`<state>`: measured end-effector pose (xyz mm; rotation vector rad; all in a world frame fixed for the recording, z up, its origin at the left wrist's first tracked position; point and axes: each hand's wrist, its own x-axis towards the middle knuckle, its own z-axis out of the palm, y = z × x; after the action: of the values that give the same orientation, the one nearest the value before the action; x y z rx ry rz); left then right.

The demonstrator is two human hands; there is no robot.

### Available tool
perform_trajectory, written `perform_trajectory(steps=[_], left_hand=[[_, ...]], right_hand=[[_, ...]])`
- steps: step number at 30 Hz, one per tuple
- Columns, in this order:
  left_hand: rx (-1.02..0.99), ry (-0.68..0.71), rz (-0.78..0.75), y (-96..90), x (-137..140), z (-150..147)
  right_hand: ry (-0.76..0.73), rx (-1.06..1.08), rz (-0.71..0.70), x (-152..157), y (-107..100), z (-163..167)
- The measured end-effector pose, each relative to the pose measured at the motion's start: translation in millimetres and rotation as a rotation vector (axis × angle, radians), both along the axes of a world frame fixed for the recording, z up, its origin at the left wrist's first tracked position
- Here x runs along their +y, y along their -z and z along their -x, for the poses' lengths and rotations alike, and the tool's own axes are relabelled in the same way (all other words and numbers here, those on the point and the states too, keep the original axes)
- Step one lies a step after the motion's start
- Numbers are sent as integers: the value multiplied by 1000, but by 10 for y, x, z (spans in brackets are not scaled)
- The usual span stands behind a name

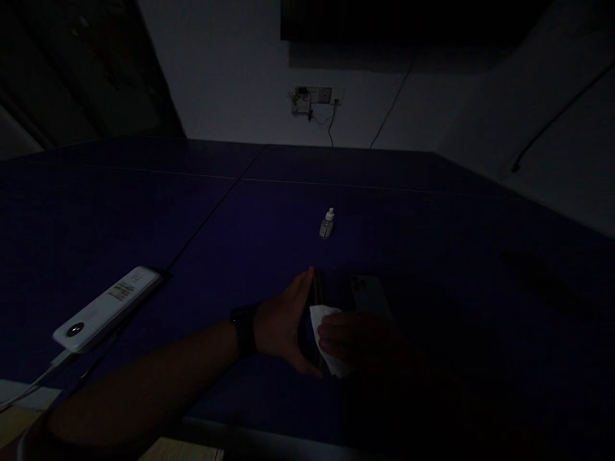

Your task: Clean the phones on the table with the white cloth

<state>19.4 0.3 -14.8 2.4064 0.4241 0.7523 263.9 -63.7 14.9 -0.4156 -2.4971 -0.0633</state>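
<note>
My left hand, with a dark watch on its wrist, grips a dark flat phone between thumb and fingers by its two ends. A crumpled white tissue is under the fingers of my right hand, pressed against the phone, covering much of it. Just right of it, a second phone lies with its camera side up, partly hidden by my right hand. Beyond my hands a small clear bottle with a white dropper-like top stands upright. The light is very dim.
A white power strip or power bank with a cable lies on the left of the dark blue table. Wall sockets with wires and a dark screen are at the back.
</note>
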Motion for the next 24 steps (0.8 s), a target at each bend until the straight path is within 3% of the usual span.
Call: perform_trajectory(steps=[5, 12, 15, 20, 24], left_hand=[[6, -4, -15, -40, 0, -5], [12, -13, 13, -2, 2, -8], [3, -5, 10, -8, -1, -7], [8, 8, 44, -19, 9, 11], [7, 10, 19, 16, 30, 3]], right_hand=[[197, 82, -48, 209, -64, 119], [-48, -14, -92, -14, -30, 15], [-12, -9, -79, 0, -20, 49], [206, 69, -38, 200, -41, 156], [56, -4, -84, 114, -32, 87]])
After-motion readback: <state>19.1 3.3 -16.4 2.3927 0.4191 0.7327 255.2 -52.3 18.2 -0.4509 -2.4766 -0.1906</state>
